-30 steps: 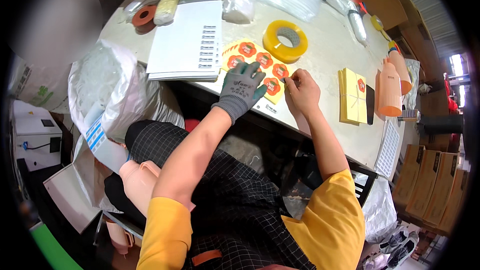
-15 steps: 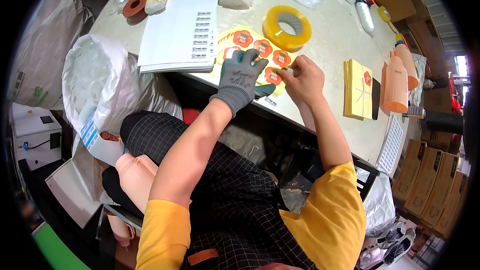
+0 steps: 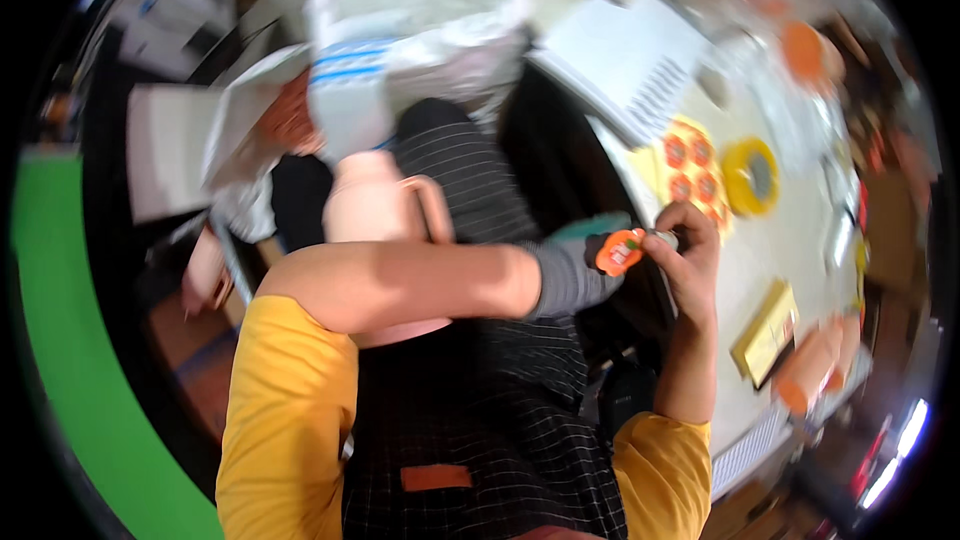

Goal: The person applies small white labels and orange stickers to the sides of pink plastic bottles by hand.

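In my bare right hand [image 3: 688,258] a red-orange flower-shaped sticker [image 3: 620,252] is pinched between thumb and fingertips. My left hand [image 3: 592,265], in a grey and green glove, is right beside the sticker; blur and overlap hide most of its fingers. Across my lap rests a pale pink jug [image 3: 375,198] with a loop handle, partly covered by my left forearm. On the table beyond my right hand lies a yellow sheet of similar stickers [image 3: 692,162], next to a roll of yellow tape [image 3: 750,177].
A stack of white paper [image 3: 625,55] lies at the table's far part. Left of it stands a white bag [image 3: 490,45] full of clear plastic. A tied yellow bundle [image 3: 765,332] and peach bottles [image 3: 808,375] are at the right. Another pink jug [image 3: 203,270] sits low at left.
The view has swung left and blurred. Both hands have left the sticker sheet and come back over the table edge near my lap, with one sticker now off the sheet in my right fingers.
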Demonstrator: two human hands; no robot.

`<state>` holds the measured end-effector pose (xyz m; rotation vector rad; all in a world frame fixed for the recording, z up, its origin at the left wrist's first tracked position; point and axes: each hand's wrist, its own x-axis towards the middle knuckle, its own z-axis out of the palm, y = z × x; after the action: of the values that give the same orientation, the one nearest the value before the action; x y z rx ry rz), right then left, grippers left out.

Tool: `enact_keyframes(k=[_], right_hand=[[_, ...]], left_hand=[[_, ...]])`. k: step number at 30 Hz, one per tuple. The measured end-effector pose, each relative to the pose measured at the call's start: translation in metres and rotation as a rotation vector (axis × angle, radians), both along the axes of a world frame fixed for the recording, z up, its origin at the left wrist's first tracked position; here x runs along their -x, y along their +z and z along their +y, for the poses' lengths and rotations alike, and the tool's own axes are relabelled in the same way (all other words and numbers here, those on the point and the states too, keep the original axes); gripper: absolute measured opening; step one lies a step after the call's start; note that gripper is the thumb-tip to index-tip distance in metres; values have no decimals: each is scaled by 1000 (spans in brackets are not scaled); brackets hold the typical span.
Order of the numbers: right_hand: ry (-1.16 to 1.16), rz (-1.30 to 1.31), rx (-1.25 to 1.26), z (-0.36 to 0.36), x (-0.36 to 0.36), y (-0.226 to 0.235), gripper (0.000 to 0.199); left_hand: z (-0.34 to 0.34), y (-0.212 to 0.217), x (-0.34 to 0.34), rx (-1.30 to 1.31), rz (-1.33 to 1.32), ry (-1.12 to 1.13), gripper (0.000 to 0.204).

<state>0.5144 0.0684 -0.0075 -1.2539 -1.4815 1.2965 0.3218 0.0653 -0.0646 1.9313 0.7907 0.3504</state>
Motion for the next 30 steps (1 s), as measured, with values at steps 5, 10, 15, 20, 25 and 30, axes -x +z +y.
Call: enact_keyframes(k=[5, 10, 15, 20, 25, 30], right_hand=[[310, 11, 51, 19, 94, -3, 27], [625, -151, 130, 31, 188, 5, 33], [817, -289, 78, 36, 251, -5, 41], [925, -562, -18, 37, 282, 7, 47], [918, -662, -58, 37, 287, 6, 51], [885, -743, -11, 31, 290, 16, 48]], left_hand=[[-101, 50, 122, -835, 189, -11, 49], [-190, 50, 207, -713, 230, 838, 68], [-219, -3, 219, -510, 230, 1021, 135], [-216, -22, 209, -683, 143, 1105, 133], [-216, -28, 214, -674, 103, 1085, 120], [-217, -20, 216, -699, 210, 986, 118]])
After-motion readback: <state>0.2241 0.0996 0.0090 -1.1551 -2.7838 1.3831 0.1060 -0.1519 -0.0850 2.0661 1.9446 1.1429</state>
